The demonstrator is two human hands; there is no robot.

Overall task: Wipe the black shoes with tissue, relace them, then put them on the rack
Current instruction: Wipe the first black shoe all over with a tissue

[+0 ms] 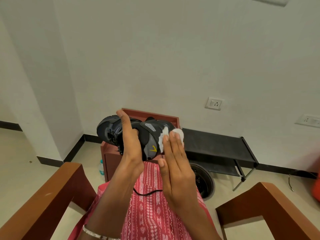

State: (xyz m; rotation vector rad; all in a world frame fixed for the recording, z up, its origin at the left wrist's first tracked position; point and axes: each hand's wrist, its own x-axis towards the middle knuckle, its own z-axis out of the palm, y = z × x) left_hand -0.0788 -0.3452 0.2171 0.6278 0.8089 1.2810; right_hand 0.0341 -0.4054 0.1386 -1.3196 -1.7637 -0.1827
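Head camera view, looking down past my lap toward a white wall.

My left hand holds a black shoe up in the air above my knees. The thumb points upward along the shoe's side, and the fingers curl into its opening, gripping it. The shoe lies on its side with the toe pointing left. A small yellow mark shows on the grey panel near its sole.

My right hand is flat, fingers straight and close together. It presses a crumpled white tissue against the shoe's right end, and nothing is pinched between the fingers.

A loose black lace lies across my lap on a pink patterned garment, partly hidden by my wrists. A silver bracelet circles my left wrist.

I sit in a chair with wooden armrests, one at the lower left and one at the lower right.

Behind the shoe a reddish-brown wooden cabinet stands on the floor. A plastic bottle stands just beside its left side.

A low black shoe rack stands against the wall, to the right of the cabinet. A round black object lies on the floor near the rack's front left corner; I cannot tell what it is. A white wall socket sits above the rack.
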